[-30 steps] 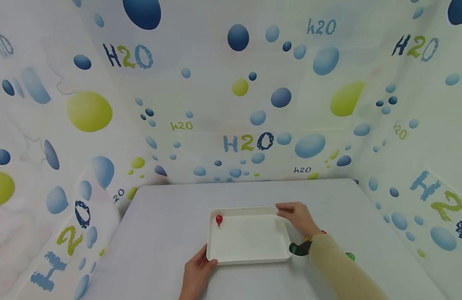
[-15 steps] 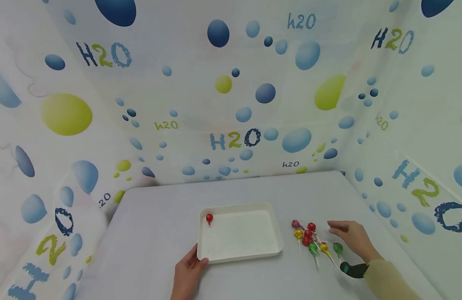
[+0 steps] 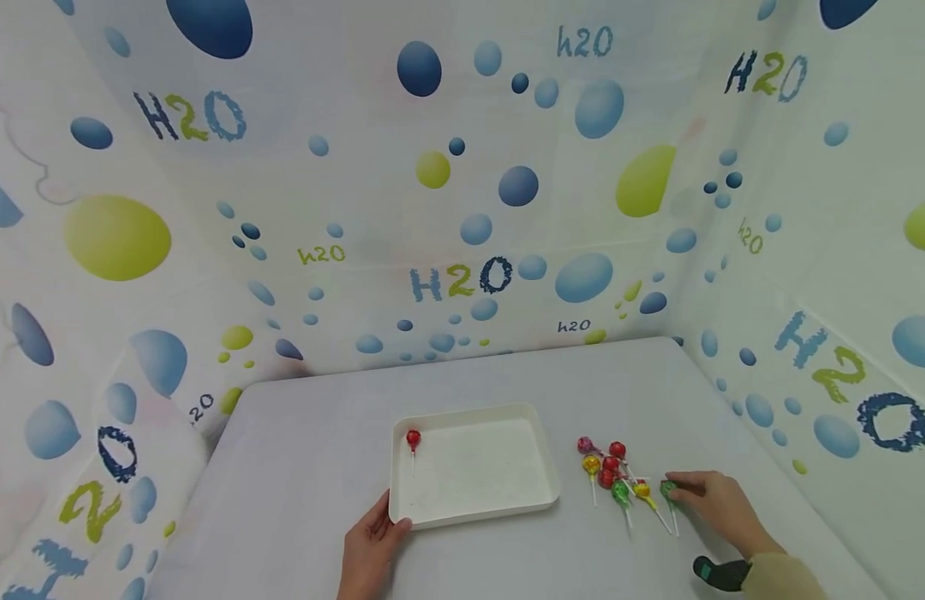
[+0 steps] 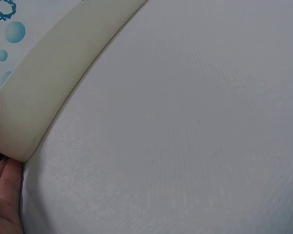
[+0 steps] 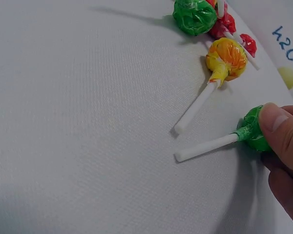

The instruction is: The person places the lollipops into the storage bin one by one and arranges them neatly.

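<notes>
My left hand (image 3: 370, 546) grips the near left corner of a white rectangular tray (image 3: 481, 471), thumb on the rim and fingers beneath, as the left wrist view shows at the tray's wall (image 4: 63, 73). Inside the tray, at its far left, lies a red lollipop (image 3: 413, 437). My right hand (image 3: 721, 504) pinches the wrapped head of a green lollipop (image 5: 253, 127) between thumb and fingers; its white stick points away from the hand. Beside it is a yellow-orange lollipop (image 5: 226, 59), with another green lollipop (image 5: 194, 17) farther along.
To the right of the tray, several lollipops lie in a loose cluster, including a purple one (image 3: 585, 444), a yellow one (image 3: 591, 466) and a red one (image 3: 617, 450). A white cloth covers the table (image 3: 320, 442). A patterned curtain (image 3: 357, 183) stands behind it.
My right hand has moved from the tray's far right corner over to the lollipops and now pinches a green lollipop. The left hand keeps its grip on the tray. The head view has shifted right.
</notes>
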### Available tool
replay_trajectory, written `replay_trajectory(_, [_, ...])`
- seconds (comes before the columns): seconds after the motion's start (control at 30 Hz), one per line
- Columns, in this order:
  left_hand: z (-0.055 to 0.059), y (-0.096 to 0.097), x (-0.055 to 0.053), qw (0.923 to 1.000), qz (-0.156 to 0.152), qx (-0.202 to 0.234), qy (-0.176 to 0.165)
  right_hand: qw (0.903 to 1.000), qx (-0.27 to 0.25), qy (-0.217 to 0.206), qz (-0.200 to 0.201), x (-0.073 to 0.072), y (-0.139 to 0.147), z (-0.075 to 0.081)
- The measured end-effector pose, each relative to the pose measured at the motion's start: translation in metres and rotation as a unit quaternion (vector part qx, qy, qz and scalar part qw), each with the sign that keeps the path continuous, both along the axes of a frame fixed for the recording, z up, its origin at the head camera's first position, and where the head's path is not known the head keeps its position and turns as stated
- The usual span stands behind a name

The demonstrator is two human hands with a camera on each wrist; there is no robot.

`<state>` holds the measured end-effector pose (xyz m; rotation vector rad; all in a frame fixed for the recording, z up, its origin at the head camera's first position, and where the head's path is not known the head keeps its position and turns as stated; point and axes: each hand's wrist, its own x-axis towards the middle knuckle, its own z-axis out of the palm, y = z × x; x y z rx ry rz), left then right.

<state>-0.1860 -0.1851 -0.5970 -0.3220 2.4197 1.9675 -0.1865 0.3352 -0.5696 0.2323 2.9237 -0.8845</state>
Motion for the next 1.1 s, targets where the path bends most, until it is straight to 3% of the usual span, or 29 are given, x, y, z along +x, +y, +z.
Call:
replay_trajectory(0.17, [0.001, -0.001, 0.001, 1.0, 0.005, 0.002, 0.0, 0.9998, 0.012, 0.012, 0.007, 0.0, -0.001, -0.001])
replay_trajectory(0.3, [0.002, -0.002, 0.001, 1.0, 0.006, 0.002, 0.0, 0.9991, 0.026, 0.027, 0.02, -0.004, -0.001, 0.008])
replay_trajectory(0.47, [-0.002, -0.003, -0.001, 1.0, 0.002, 0.006, 0.0, 0.9971, 0.025, 0.064, 0.032, -0.016, -0.006, 0.037])
replay_trajectory(0.6, [-0.003, -0.003, -0.002, 0.9998, 0.002, 0.019, 0.002, 0.9948, 0.01, 0.088, 0.05, -0.034, -0.021, 0.061])
replay_trajectory(0.83, [-0.001, -0.004, -0.001, 0.9991, -0.003, 0.038, 0.018, 0.9875, -0.016, 0.108, 0.113, -0.082, -0.083, 0.084])
replay_trajectory(1.1, [-0.006, -0.003, 0.0, 0.9984, -0.004, 0.049, 0.027, 0.9783, -0.044, 0.102, 0.175, -0.123, -0.188, 0.083])
